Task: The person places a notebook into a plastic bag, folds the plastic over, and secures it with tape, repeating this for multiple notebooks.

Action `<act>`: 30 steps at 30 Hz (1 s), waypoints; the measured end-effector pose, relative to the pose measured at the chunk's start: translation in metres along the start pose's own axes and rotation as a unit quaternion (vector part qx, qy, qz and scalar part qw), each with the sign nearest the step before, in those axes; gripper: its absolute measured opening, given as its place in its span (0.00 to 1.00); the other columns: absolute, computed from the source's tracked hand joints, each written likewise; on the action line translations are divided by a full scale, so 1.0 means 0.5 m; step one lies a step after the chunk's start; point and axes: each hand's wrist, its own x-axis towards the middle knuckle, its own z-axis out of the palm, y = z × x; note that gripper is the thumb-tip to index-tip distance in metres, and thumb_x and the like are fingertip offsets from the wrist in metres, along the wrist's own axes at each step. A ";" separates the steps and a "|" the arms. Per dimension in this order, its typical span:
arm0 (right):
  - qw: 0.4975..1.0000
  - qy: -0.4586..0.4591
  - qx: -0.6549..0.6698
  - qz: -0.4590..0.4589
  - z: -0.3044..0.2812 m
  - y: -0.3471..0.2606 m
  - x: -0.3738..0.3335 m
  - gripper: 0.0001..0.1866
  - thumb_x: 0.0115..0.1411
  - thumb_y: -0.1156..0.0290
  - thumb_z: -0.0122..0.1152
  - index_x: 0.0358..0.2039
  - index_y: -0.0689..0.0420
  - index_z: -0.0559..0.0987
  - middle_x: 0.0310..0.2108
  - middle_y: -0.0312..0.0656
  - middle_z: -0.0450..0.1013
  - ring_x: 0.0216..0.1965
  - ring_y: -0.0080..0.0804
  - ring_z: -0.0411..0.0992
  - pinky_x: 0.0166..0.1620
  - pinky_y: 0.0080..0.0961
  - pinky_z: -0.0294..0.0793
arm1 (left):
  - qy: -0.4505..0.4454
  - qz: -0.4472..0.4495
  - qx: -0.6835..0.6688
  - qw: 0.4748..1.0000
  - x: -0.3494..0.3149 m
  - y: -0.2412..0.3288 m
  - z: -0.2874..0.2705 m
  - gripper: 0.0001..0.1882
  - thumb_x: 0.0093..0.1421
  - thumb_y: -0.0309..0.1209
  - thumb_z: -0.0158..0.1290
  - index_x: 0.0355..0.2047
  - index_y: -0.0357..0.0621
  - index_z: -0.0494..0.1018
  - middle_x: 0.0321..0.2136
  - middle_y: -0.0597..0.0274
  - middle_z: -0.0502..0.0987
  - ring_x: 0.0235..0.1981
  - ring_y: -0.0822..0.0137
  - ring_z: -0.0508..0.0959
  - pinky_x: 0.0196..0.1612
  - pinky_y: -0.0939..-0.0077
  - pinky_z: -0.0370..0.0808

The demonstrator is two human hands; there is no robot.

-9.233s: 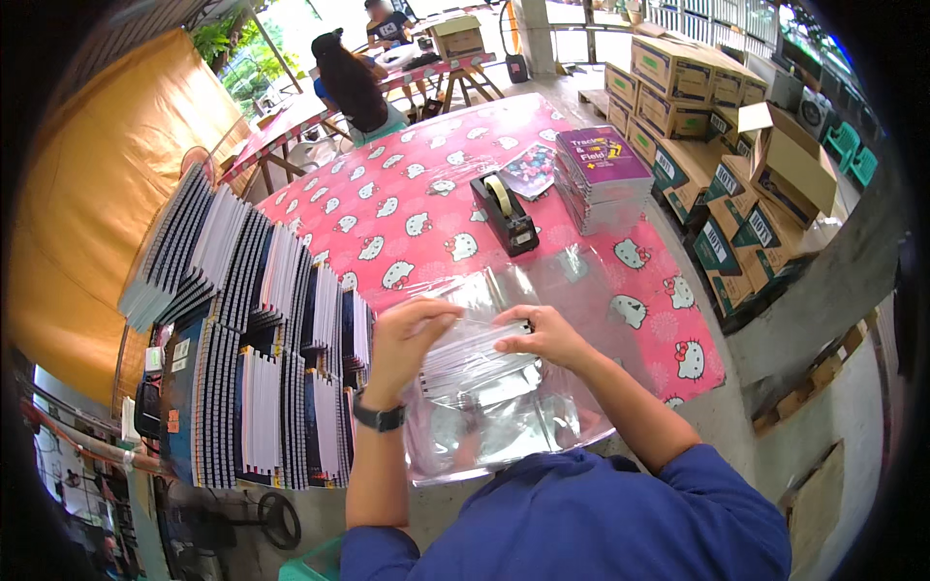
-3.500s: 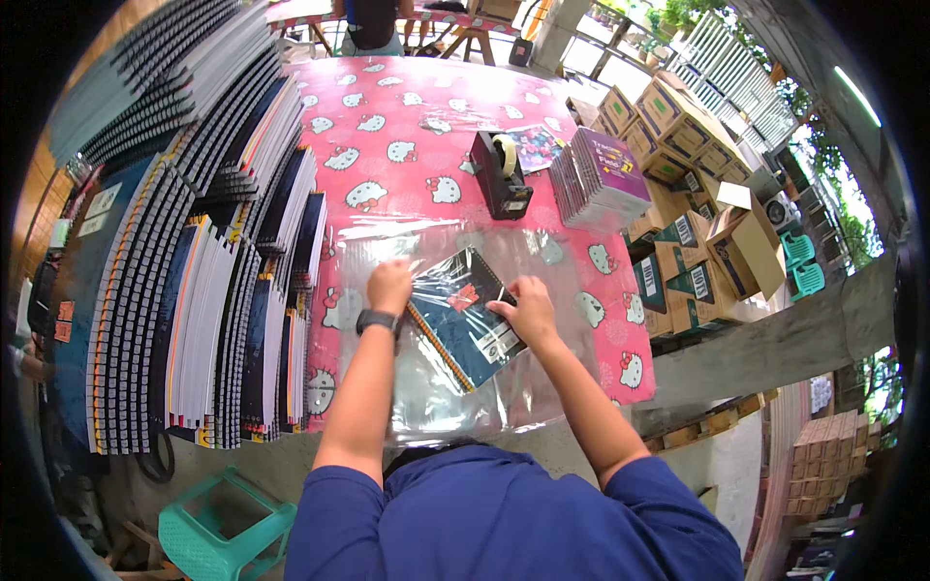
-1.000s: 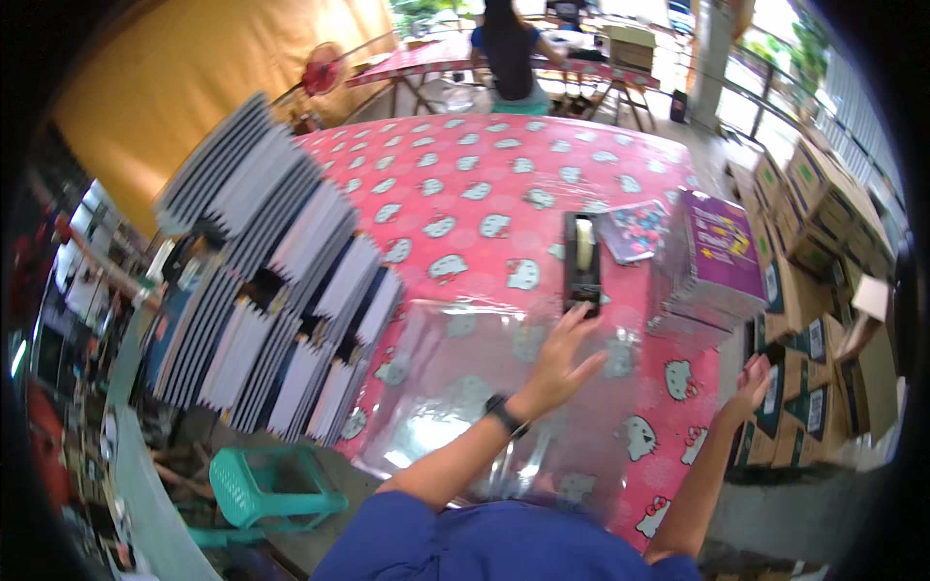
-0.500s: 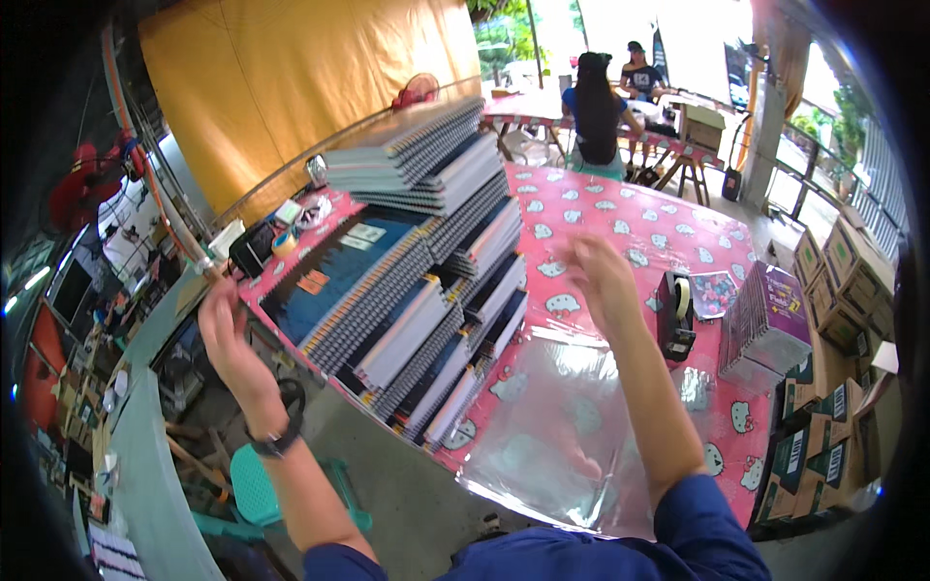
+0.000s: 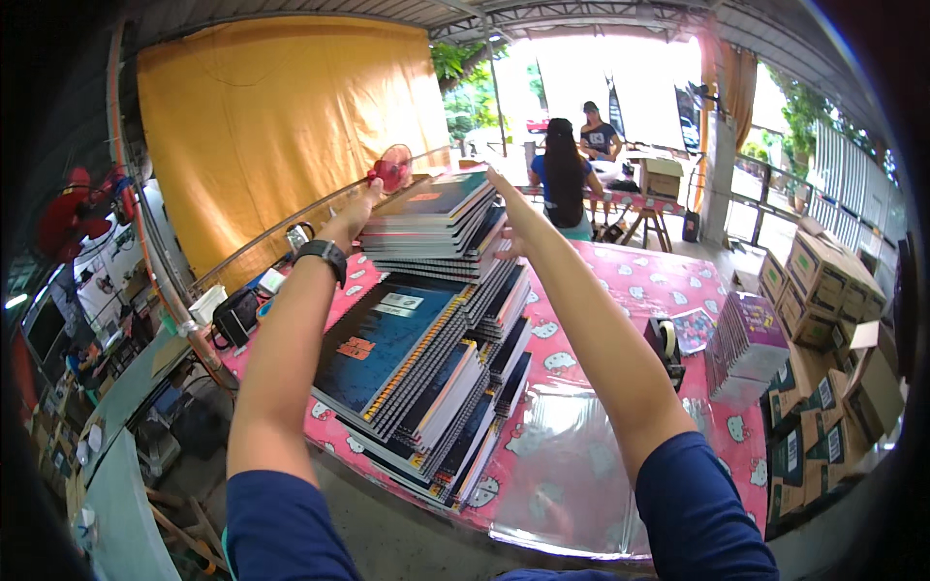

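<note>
Spiral notebooks with dark covers form tall piles on the table's left half. My left hand [image 5: 355, 219], with a dark watch on its wrist, grips the left side of the upper stack of spiral notebooks [image 5: 426, 225]. On that stack's right side is my right hand [image 5: 515, 225], its fingers against the edges and partly hidden. Nearer to me lies the lower pile of spiral notebooks [image 5: 380, 339], its top cover dark blue with an orange patch, coils facing right. Clear plastic sheets [image 5: 567, 470] lie flat at the table's near edge, below my right forearm.
A pink patterned cloth covers the table [image 5: 630, 276]. To the right stand a black tape dispenser [image 5: 668, 349] and a pile of purple books [image 5: 751, 339]. Cardboard cartons [image 5: 831, 266] are stacked beyond the right edge. Two people [image 5: 562, 179] are at a farther table.
Both hands have moved forward and inward, from apart on either side of the piles to the upper stack's sides. The view has tilted up, showing more roof.
</note>
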 end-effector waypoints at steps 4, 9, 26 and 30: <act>0.995 -0.054 0.068 0.049 -0.079 -0.019 0.021 0.32 0.46 0.51 0.62 0.47 0.59 0.66 0.39 0.51 0.68 0.39 0.45 0.68 0.39 0.50 0.66 | -0.129 -0.028 -0.091 0.987 -0.127 0.079 0.067 0.38 0.50 0.70 0.38 0.34 0.44 0.72 0.27 0.63 0.73 0.32 0.67 0.70 0.37 0.66 0.65; 0.988 -0.092 0.121 -0.031 -0.141 -0.031 -0.024 0.14 0.50 0.68 0.61 0.35 0.62 0.73 0.27 0.43 0.74 0.25 0.31 0.73 0.28 0.30 0.75 | -0.115 -0.067 -0.123 0.983 -0.199 0.117 0.113 0.34 0.52 0.65 0.41 0.35 0.44 0.70 0.29 0.64 0.73 0.33 0.69 0.73 0.33 0.70 0.71; 0.982 0.047 -0.166 0.071 -0.615 0.469 -0.656 0.45 0.38 0.82 0.68 0.57 0.59 0.56 0.44 0.36 0.67 0.46 0.24 0.63 0.49 0.24 0.65 | -0.353 0.019 -0.307 0.884 -0.683 -0.318 0.706 0.36 0.35 0.15 0.59 0.48 0.39 0.60 0.40 0.62 0.71 0.43 0.69 0.71 0.46 0.75 0.71; 0.987 0.064 -0.136 0.053 -0.669 0.549 -0.709 0.43 0.38 0.78 0.68 0.55 0.55 0.57 0.49 0.37 0.63 0.51 0.28 0.61 0.55 0.26 0.59 | -0.331 0.180 -0.195 0.905 -0.730 -0.329 0.778 0.37 0.35 0.17 0.60 0.48 0.40 0.58 0.42 0.62 0.68 0.42 0.68 0.69 0.47 0.74 0.68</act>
